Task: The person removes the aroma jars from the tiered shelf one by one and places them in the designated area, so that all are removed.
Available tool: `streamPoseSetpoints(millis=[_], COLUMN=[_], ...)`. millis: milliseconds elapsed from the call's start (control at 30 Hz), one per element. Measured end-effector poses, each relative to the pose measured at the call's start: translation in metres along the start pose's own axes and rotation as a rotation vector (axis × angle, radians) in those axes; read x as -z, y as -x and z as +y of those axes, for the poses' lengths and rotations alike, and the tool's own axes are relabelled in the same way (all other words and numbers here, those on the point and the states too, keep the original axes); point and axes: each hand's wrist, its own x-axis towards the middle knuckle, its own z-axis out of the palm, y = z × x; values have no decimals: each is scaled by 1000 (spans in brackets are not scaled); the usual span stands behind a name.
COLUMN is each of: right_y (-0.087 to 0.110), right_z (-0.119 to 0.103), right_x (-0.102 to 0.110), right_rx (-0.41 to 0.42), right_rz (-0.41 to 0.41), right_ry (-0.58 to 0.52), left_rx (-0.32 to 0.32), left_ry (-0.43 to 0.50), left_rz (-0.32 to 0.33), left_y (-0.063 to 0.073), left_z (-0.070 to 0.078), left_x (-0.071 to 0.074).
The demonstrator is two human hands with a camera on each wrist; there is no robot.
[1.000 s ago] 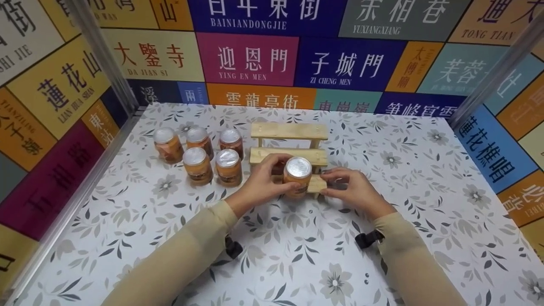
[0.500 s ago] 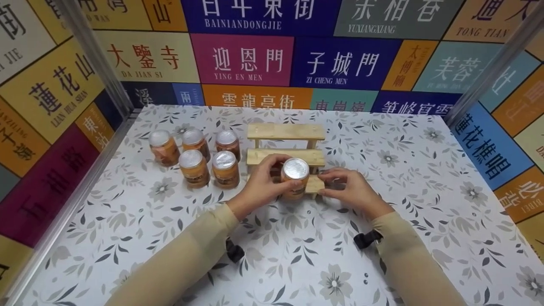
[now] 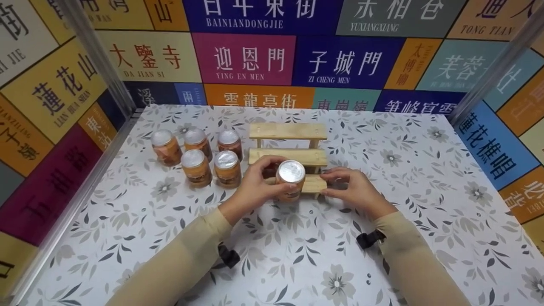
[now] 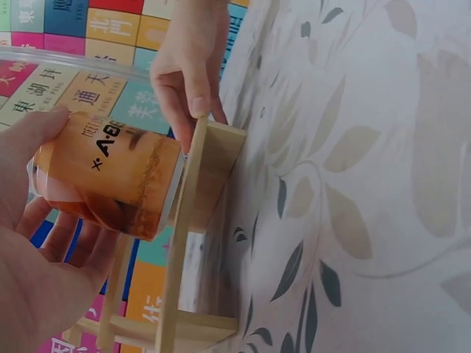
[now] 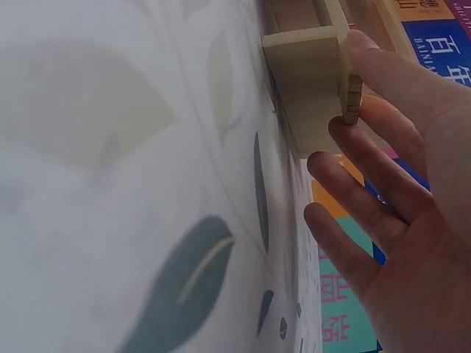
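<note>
My left hand (image 3: pixel 264 180) grips a clear can (image 3: pixel 290 171) of amber contents with a silver top, fingers and thumb round its sides. The can (image 4: pixel 110 176) has dark lettering and overlaps the lowest board in the head view. That board belongs to a three-step wooden rack (image 3: pixel 287 157). In the left wrist view the can's far end is right at the board's edge. At the rack's right end my right hand (image 3: pixel 355 189) pinches the lowest board (image 5: pixel 309 81) between thumb and fingertips, the other fingers spread below in the right wrist view.
Several similar cans (image 3: pixel 196 168) stand upright in two rows left of the rack. A floral cloth (image 3: pixel 297 255) covers the table. Panels with printed place names (image 3: pixel 250 59) wall in its back and sides, with clear upright posts (image 3: pixel 114 85) at the corners.
The can in my left hand has shifted slightly left and toward me along the lowest board. My right hand stays at the rack's end. The head view has moved a little.
</note>
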Motion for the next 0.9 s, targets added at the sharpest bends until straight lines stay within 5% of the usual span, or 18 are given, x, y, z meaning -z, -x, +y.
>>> streamPoseSetpoints(millis=[333, 633, 900], right_y=[8, 0, 0], right_z=[-30, 2, 2], right_x=[1, -1, 0], right_rx=[42, -1, 8], right_rz=[-5, 0, -6], right_ry=[-17, -22, -8], left_rx=[-54, -47, -40], left_ry=[-24, 2, -15], left_rz=[99, 223, 341], left_y=[18, 43, 59], left_z=[19, 27, 33], left_x=[34, 71, 106])
